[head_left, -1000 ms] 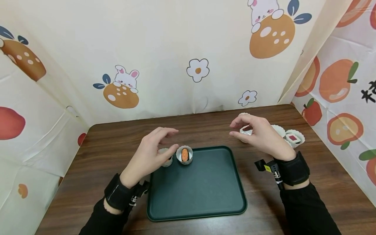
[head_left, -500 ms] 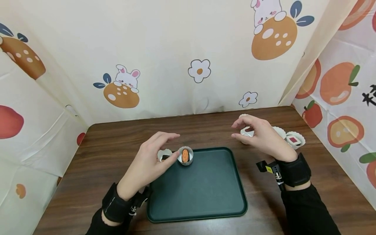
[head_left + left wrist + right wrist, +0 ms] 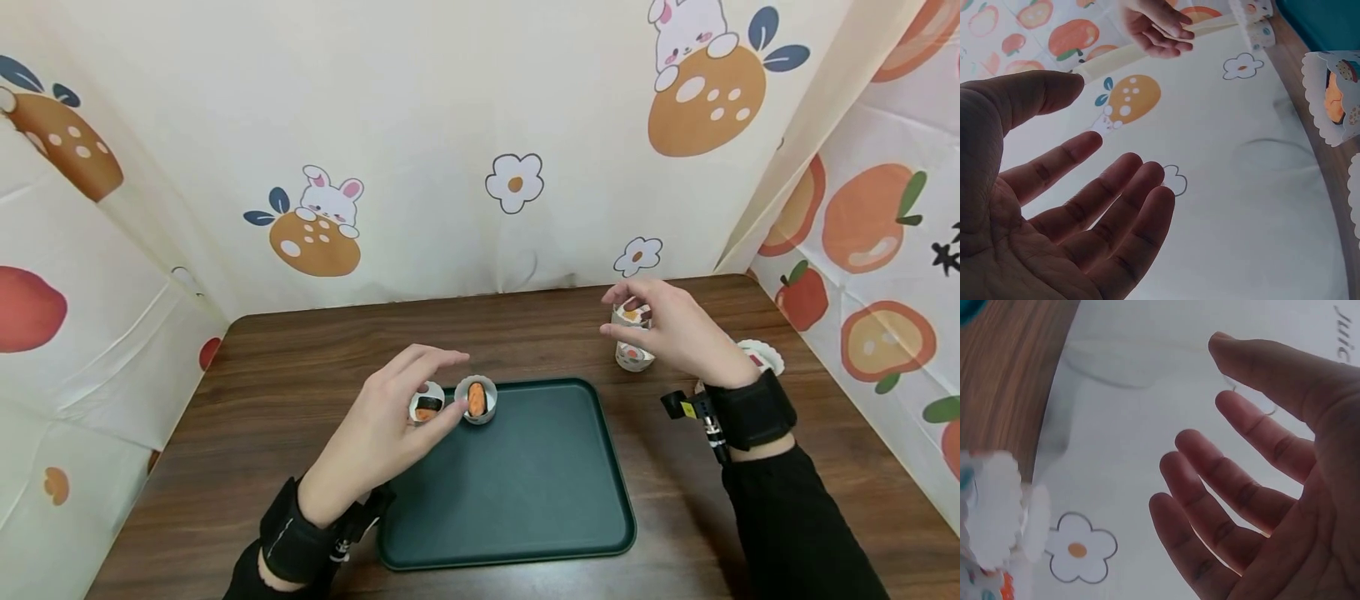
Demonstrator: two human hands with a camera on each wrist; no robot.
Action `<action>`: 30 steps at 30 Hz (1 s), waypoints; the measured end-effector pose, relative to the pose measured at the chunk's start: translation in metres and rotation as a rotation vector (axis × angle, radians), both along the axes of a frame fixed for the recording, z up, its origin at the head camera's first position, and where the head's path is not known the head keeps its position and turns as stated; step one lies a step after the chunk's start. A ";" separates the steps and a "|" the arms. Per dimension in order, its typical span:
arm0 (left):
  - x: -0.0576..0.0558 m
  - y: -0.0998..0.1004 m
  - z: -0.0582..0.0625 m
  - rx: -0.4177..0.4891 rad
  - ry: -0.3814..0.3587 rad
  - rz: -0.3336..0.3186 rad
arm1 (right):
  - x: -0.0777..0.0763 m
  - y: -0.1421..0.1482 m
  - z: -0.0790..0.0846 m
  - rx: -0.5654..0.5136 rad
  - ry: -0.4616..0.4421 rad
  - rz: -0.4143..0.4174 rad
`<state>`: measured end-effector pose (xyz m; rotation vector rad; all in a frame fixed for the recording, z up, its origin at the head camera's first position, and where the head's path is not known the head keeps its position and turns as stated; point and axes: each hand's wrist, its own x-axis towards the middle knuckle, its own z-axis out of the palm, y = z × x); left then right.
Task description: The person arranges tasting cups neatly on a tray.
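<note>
My left hand (image 3: 390, 417) hovers over the upper left corner of a dark green tray (image 3: 525, 483), fingers and thumb spread and nothing between them. Beside its thumb are two small white paper cups, the left cup (image 3: 432, 389) and the right cup (image 3: 478, 420). Each holds a piece of sushi with an orange topping and a black band, such as the right-hand sushi (image 3: 476, 398). Over the right side of the table is my right hand (image 3: 678, 329), loosely curved and holding nothing. Near its fingertips stand two patterned cups, one a front cup (image 3: 633, 358); the hand partly covers the back one.
Another white cup (image 3: 763, 354) stands behind my right wrist, partly hidden. The brown wooden table (image 3: 315, 350) ends at a printed cloth backdrop (image 3: 420, 225), and more cloth hangs at both sides.
My left hand has moved slightly down and right, uncovering the left cup and its sushi. The right hand has shifted a little, showing more of the cups by its fingers. The head view drifts slightly.
</note>
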<state>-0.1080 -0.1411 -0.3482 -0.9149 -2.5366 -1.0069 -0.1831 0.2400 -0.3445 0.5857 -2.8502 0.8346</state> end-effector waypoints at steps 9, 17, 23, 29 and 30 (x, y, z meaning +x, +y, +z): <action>0.006 0.000 0.002 0.017 -0.018 -0.016 | -0.036 0.011 -0.004 0.097 -0.116 0.025; 0.009 0.002 0.003 0.021 -0.024 -0.030 | -0.060 0.018 -0.015 0.222 -0.187 -0.012; 0.010 0.003 0.001 0.011 -0.037 -0.042 | -0.071 0.021 -0.022 0.270 -0.241 -0.058; 0.010 0.004 0.001 -0.001 -0.048 -0.049 | -0.077 0.023 -0.032 0.293 -0.289 -0.099; 0.010 0.004 0.001 0.000 -0.049 -0.053 | -0.078 0.024 -0.033 0.296 -0.295 -0.103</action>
